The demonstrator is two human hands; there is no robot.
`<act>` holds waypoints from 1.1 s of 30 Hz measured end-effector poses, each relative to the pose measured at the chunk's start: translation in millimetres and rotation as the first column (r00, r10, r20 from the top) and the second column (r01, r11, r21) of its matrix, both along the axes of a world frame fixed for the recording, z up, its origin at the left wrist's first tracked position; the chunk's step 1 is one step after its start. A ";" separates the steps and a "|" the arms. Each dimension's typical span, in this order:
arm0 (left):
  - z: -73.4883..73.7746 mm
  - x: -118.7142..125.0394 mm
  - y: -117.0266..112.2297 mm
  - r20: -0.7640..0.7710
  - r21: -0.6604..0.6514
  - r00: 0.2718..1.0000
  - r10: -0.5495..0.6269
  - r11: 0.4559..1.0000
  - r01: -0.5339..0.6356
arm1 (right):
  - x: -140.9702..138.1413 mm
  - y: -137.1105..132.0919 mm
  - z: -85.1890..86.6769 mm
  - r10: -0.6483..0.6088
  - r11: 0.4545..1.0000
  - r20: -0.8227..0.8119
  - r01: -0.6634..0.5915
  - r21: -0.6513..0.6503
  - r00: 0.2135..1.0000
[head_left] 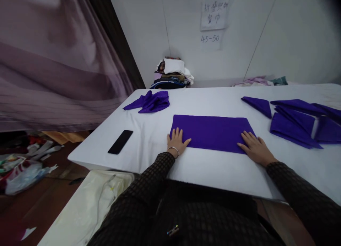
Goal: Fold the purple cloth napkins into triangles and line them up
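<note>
A purple cloth napkin [210,132] lies folded into a long flat rectangle on the white-covered table [207,171]. My left hand [176,142] rests flat on its left end, fingers stretched out, a bracelet at the wrist. On the lower right corner, my right hand [256,148] lies with its fingers spread. Neither hand grips the cloth. To the right are several folded purple napkins [293,129] in pointed shapes, some overlapping. A crumpled purple cloth [153,102] sits at the table's far left.
A black phone [120,142] lies on the table's left side. Stacked clothes [172,74] stand behind the far edge, below a handwritten sign [214,11] on the wall. A pale bin [87,203] is at the lower left; plastic bags [26,175] lie on the floor beside a curtain [53,61].
</note>
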State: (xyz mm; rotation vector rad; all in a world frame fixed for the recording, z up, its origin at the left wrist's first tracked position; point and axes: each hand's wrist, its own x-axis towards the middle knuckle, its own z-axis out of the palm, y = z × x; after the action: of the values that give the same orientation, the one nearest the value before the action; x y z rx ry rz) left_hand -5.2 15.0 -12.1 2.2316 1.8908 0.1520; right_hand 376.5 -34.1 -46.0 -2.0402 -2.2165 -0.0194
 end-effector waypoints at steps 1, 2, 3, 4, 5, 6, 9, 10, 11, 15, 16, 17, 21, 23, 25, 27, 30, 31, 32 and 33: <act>0.5 -13.9 -0.2 -0.031 -0.003 0.998 0.048 0.999 -0.048 | 0.1 0.1 -0.8 0.002 1.000 -0.004 -0.002 0.004 1.000; 1.1 -27.1 -0.6 -0.060 -0.006 0.995 0.083 0.997 -0.083 | 0.1 0.2 -1.5 0.006 1.000 -0.007 -0.006 0.007 1.000; 1.7 -39.0 -1.3 -0.082 -0.008 0.992 0.097 0.995 -0.098 | 0.1 0.3 -2.0 0.008 1.000 -0.012 -0.008 0.010 1.000; 2.3 -49.4 -2.3 -0.095 -0.010 0.991 0.092 0.996 -0.093 | 0.0 0.3 -2.5 0.009 1.000 -0.017 -0.009 0.014 1.000; 3.0 -58.0 -3.6 -0.095 -0.014 0.993 0.068 0.997 -0.069 | 0.0 0.3 -2.7 0.011 1.000 -0.022 -0.010 0.017 1.000; 3.9 -64.9 -5.2 -0.087 -0.016 0.996 0.033 0.999 -0.034 | 0.1 0.2 -3.0 0.012 1.000 -0.028 -0.011 0.020 1.000; 6.6 -75.6 -10.2 -0.042 -0.005 0.996 -0.077 0.997 0.077 | 1.2 0.4 -4.0 0.024 0.999 -0.051 -0.022 0.031 0.998; 7.6 -76.8 -11.8 -0.030 0.004 0.994 -0.102 0.995 0.102 | 1.8 0.8 -4.6 0.030 0.999 -0.060 -0.028 0.036 0.998; 8.4 -77.4 -13.3 -0.021 0.014 0.992 -0.121 0.993 0.121 | 2.4 1.3 -5.2 0.034 0.999 -0.072 -0.031 0.042 0.997; 10.9 -74.4 -16.7 -0.031 0.058 0.985 -0.173 0.983 0.174 | 1.9 4.1 -5.1 0.019 0.999 -0.120 -0.015 0.031 0.993; 11.5 -71.6 -16.7 -0.044 0.067 0.982 -0.183 0.980 0.186 | 0.7 4.5 -3.7 0.009 1.000 -0.127 -0.006 0.020 0.992; 12.3 -67.4 -16.2 -0.057 0.075 0.980 -0.192 0.978 0.196 | -0.9 4.4 -1.7 0.001 1.000 -0.128 0.000 0.007 0.992; 19.1 -34.2 -8.8 -0.081 0.103 0.973 -0.215 0.969 0.222 | -8.9 2.3 10.1 -0.014 0.999 -0.096 0.010 -0.043 0.995; 23.0 -11.9 -2.6 -0.073 0.103 0.964 -0.254 0.960 0.261 | -12.2 1.3 16.0 -0.018 0.998 -0.080 0.013 -0.056 0.997; 24.2 7.4 4.7 -0.078 0.090 0.951 -0.299 0.948 0.305 | -14.3 0.9 20.7 -0.029 0.998 -0.069 0.025 -0.064 0.997; 20.9 19.6 12.4 -0.105 0.069 0.945 -0.309 0.946 0.317 | -15.5 0.7 24.8 -0.040 0.997 -0.071 0.034 -0.076 0.997; 10.1 24.1 22.5 -0.136 0.028 0.950 -0.281 0.958 0.287 | -16.0 0.2 31.0 -0.030 0.995 -0.110 0.018 -0.102 0.993; 6.4 23.3 24.9 -0.140 0.021 0.951 -0.275 0.960 0.280 | -16.1 0.1 33.3 -0.024 0.994 -0.123 0.011 -0.108 0.992; 3.4 22.2 26.8 -0.144 0.020 0.952 -0.271 0.961 0.276 | -16.6 0.2 35.6 -0.024 0.993 -0.131 0.009 -0.114 0.991; 1.2 21.0 28.2 -0.151 0.019 0.951 -0.268 0.962 0.274 | -17.8 0.7 38.1 -0.031 0.993 -0.133 0.015 -0.119 0.991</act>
State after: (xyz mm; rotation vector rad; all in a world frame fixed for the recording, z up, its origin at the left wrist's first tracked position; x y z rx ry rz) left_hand 15.8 43.2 -10.9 2.5657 1.6353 -0.0204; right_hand 358.8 -33.4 -7.9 -2.0590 -2.1596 0.2455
